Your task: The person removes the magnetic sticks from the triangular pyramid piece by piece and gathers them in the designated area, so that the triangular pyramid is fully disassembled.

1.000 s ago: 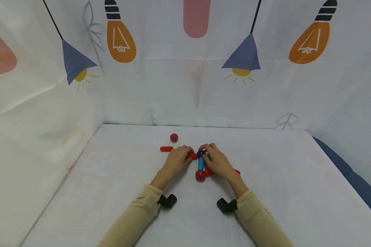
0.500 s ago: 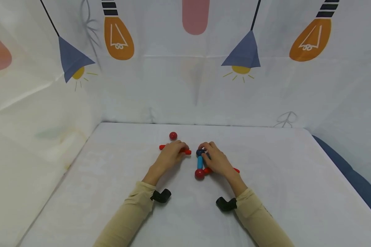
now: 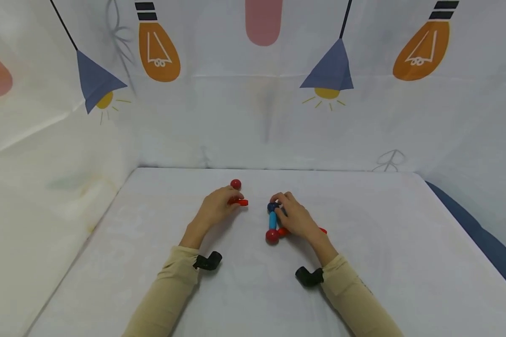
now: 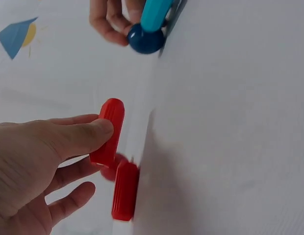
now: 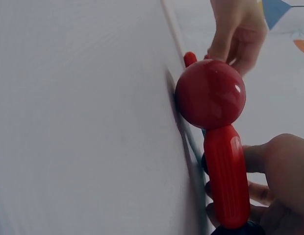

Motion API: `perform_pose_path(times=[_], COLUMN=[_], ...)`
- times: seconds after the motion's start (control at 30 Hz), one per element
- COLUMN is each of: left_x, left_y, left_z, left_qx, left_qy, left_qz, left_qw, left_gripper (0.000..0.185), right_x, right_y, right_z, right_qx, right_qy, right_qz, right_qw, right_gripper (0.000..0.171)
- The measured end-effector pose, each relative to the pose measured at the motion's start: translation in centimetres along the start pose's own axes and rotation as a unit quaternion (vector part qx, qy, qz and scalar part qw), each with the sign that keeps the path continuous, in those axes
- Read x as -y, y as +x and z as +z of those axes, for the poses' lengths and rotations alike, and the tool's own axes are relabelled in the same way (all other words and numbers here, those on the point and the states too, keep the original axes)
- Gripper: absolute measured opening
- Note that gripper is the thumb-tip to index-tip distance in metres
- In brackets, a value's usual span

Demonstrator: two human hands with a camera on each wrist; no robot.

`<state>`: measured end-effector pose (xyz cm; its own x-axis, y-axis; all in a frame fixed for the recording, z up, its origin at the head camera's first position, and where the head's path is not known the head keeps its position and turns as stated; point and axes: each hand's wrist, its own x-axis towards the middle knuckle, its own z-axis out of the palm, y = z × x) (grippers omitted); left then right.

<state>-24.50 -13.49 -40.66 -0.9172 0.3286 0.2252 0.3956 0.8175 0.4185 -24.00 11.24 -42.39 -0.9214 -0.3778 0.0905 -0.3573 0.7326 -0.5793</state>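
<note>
In the left wrist view my left hand (image 4: pixel 44 156) pinches a red ridged rod (image 4: pixel 111 129) between thumb and fingers. A second red rod (image 4: pixel 125 192) lies on the table just beyond, and a red ball (image 3: pixel 235 184) sits behind that hand. The fingers of my right hand (image 3: pixel 296 216) hold a dark blue ball (image 3: pixel 272 207) at the far end of a light blue rod (image 3: pixel 272 221). That rod's near end meets a larger red ball (image 5: pixel 211 94). From this ball another red rod (image 5: pixel 226 176) runs under my right hand toward a dark piece, partly hidden.
A white table (image 3: pixel 362 262) carries all the pieces. A red rod end (image 3: pixel 323 231) shows beside my right wrist. Behind stands a white cloth wall (image 3: pixel 202 126) printed with lamps and bulbs. Black wrist mounts (image 3: pixel 208 261) sit on both sleeves.
My left hand has drawn the red rod leftward, away from the dark blue ball, to near the loose rod and red ball. The right hand keeps its place.
</note>
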Motion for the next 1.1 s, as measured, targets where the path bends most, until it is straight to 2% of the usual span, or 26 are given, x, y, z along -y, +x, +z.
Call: perform_pose_path(times=[0.13,0.3,0.5,0.77,1.1], left_x=[1.3,2.4,2.9,3.3,3.8], left_y=[-0.3,-0.7,-0.9,-1.0,-1.1], left_z=[-0.7,-0.9,-0.9,-0.9,-1.0], left_qx=[-0.006,0.005,0.02,0.007,0.016], left_qy=[-0.007,0.006,0.022,0.02,0.018], left_qz=[-0.005,-0.004,-0.008,-0.018,-0.02], left_qw=[0.9999,1.0,0.9995,0.9996,0.9995], left_gripper=[0.023,0.019,0.018,0.021,0.026], right_x=[-0.3,-1.0,-1.5,-1.5,-1.6], right_y=[-0.1,-0.4,-0.5,-0.6,-0.8], right_z=[-0.3,-1.1,-1.2,-1.0,-1.0], right_qx=[0.021,0.047,0.062,0.058,0.061], right_qy=[-0.002,-0.002,-0.019,-0.022,-0.017], right_qz=[0.013,0.047,0.035,0.025,0.016], right_qw=[1.0,0.998,0.997,0.998,0.998], right_gripper=[0.032,0.033,0.032,0.03,0.029])
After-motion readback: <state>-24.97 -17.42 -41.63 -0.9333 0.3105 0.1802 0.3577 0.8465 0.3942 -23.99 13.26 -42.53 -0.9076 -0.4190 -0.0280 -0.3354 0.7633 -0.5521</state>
